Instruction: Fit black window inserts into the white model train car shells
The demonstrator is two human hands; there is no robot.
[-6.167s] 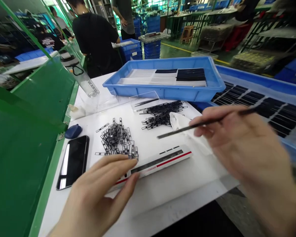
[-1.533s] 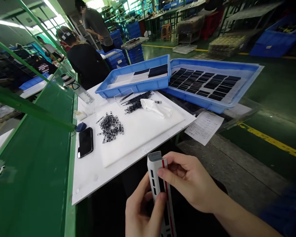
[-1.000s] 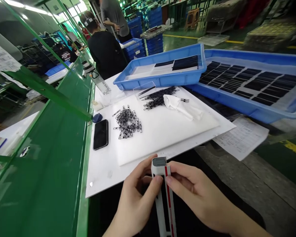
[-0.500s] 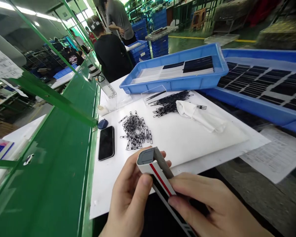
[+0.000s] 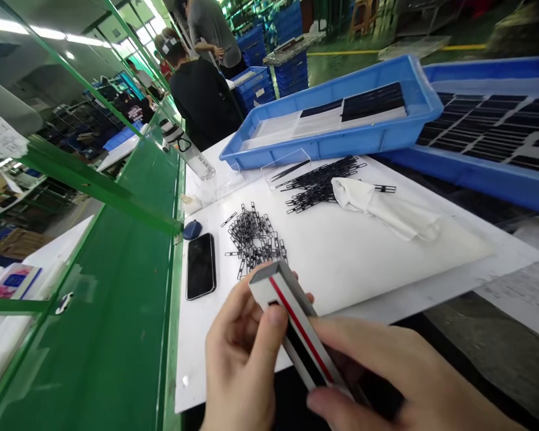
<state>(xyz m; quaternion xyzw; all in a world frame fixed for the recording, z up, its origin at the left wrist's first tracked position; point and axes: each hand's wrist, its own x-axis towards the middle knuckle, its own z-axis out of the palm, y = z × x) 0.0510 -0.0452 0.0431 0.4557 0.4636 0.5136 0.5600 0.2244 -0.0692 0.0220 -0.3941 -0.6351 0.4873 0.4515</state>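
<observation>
Casing (image 5: 296, 312): long, box-shaped, white, red-striped; lower centre of frame
Left hand (image 5: 245, 359): wraps its upper end
Right hand (image 5: 399, 371): grips lower down, hiding part
Black strips (image 5: 317, 184): 2 thin, loose heaps, mid-frame
Cloth (image 5: 386, 209): white, crumpled
Trays (image 5: 323, 148): 2, blue plastic, upper right

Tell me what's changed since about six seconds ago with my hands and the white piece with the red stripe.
The white piece has been lifted off the mat and brought toward you. Your right hand no longer holds the thin dark tool; it now grips the piece, with your left hand. The phone and bottle stayed put.
</observation>
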